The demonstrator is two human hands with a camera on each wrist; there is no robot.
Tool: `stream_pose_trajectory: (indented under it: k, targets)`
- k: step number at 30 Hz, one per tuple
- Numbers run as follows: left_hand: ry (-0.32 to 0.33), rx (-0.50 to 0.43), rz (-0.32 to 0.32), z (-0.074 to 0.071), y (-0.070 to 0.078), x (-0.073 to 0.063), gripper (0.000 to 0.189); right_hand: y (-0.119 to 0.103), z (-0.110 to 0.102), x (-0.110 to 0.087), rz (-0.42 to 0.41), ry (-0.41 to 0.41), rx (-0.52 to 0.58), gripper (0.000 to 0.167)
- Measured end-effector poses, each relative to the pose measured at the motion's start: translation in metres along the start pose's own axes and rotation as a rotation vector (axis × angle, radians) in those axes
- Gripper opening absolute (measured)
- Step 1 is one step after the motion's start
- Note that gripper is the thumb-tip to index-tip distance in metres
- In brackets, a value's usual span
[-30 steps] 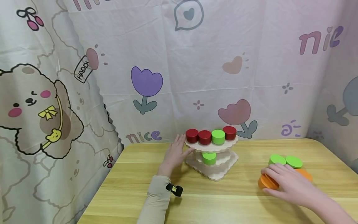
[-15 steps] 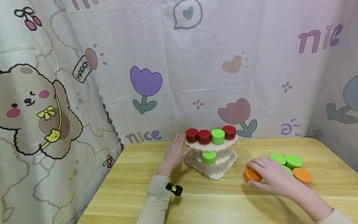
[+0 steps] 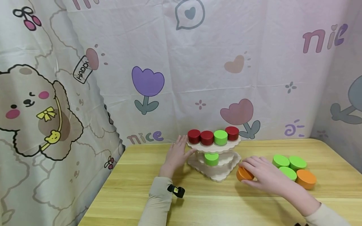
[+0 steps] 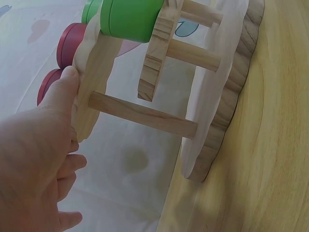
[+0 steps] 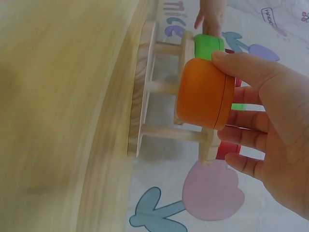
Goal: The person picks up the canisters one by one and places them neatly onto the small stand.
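A tiered wooden stand (image 3: 217, 171) with scalloped shelves stands mid-table. Several red and green cylinders, among them a red cylinder (image 3: 207, 138) and a green cylinder (image 3: 220, 137), sit in a row on its top shelf. Another green cylinder (image 3: 211, 159) is on the middle shelf. My left hand (image 3: 176, 156) touches the stand's left side, fingers extended and thumb at the top shelf's edge (image 4: 87, 104). My right hand (image 3: 264, 174) grips an orange cylinder (image 5: 203, 94) with a seam near one end, between thumb and fingers, just right of the stand's base.
On the right of the wooden table (image 3: 135, 188) lie several green cylinders, one of them a green cylinder (image 3: 287, 173), beside a second orange cylinder (image 3: 306, 179). A printed curtain (image 3: 181, 62) hangs close behind the table and along its left side.
My right hand has carried the orange cylinder leftward from the group on the right to beside the stand. My left hand has stayed against the stand.
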State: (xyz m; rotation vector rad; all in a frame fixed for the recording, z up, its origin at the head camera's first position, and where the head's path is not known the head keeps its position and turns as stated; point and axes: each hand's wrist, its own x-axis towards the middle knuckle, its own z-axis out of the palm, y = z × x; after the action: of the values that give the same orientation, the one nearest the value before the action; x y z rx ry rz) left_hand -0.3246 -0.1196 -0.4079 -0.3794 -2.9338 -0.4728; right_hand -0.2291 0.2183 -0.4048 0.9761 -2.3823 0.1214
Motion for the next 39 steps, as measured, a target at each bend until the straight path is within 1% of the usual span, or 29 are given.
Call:
stream_pose_trajectory:
  k: [10,18,25,31,36,39]
  targets:
    - [0.005,-0.016,0.012,-0.002,0.002,0.000,0.085,0.000,0.010,0.012,-0.048,0.044,-0.009,0.056]
    - [-0.002,-0.006,0.008,-0.002,0.001,-0.001,0.086,-0.003,0.013,0.026,-0.052,0.035,0.009,0.055]
    - [0.001,-0.020,0.011,-0.003,0.002,-0.002,0.085,-0.006,0.018,0.038,-0.081,0.049,0.019,0.055]
    - [0.010,-0.033,0.021,-0.003,0.002,-0.002,0.084,-0.008,0.021,0.043,-0.074,0.035,0.023,0.054]
    - [0.003,-0.032,0.013,-0.002,0.002,-0.001,0.085,-0.009,0.022,0.046,-0.058,0.034,0.030,0.054]
    - [0.008,-0.034,0.015,-0.001,0.001,-0.001,0.086,-0.008,0.025,0.047,-0.055,0.049,0.043,0.055]
